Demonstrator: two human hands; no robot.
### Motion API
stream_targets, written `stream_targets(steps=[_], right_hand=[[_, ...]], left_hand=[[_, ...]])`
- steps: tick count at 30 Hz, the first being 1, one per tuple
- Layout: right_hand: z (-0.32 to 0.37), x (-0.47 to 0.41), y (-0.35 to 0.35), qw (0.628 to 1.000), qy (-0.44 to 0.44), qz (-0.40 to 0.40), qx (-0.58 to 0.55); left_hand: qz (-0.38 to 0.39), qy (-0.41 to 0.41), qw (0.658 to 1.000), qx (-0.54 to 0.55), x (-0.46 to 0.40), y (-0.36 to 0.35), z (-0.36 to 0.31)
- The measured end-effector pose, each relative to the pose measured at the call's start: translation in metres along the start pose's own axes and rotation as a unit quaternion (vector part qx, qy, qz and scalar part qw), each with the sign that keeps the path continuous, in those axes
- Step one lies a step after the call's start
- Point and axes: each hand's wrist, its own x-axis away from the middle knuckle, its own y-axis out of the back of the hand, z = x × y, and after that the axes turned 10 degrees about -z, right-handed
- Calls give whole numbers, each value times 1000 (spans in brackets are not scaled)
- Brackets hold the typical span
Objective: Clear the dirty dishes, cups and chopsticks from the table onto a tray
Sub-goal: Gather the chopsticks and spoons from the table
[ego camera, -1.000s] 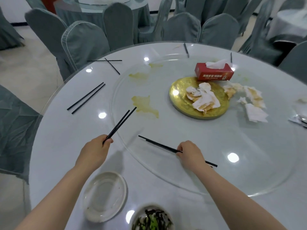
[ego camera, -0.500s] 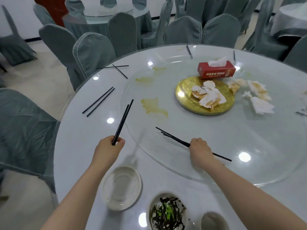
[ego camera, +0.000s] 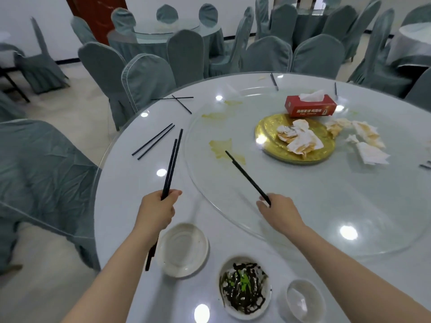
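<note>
Your left hand [ego camera: 156,207] grips one black chopstick pair [ego camera: 172,159] and your right hand [ego camera: 278,209] pinches another [ego camera: 247,177], both lifted off the surface [ego camera: 130,183] — thin, stiff, slick sticks, so hold them near the thick ends.

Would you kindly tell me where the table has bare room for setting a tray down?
Bare: the glass turntable right of the right hand, and between the yellow spill and gold plate. Crowded: the near edge with the white plate and dirty bowl.
</note>
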Motion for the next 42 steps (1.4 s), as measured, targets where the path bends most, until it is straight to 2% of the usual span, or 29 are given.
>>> stream_targets(steps=[3,5,8,10,13,21,27,32,36,42], right_hand=[[46,3,22,993,-4,-56,-106],[79,11,36,984,7,-52,-168],[136,39,49,962,42,10,-269],[172,67,47,928,44,74,-364],[221,122,33,889,54,165,-425],[318,291,-20,836,83,321,-438],[385,400,-60,834,159,392,-354],[444,443,-79,808,167,437,-358],[489,464,-102,784,159,452,-393],[563,493,-136,717,187,549,-387]], left_hand=[[-8,9,998,61,14,16,5],[-20,8,995,100,26,32,7],[-54,28,984,167,46,66,10],[-65,44,973,216,65,95,13],[-84,51,958,270,104,147,28],[-191,47,928,317,244,310,97],[-346,25,904,249,328,397,147],[-390,23,852,350,354,459,182],[-414,17,822,390,350,504,205],[-437,44,815,379,327,565,215]])
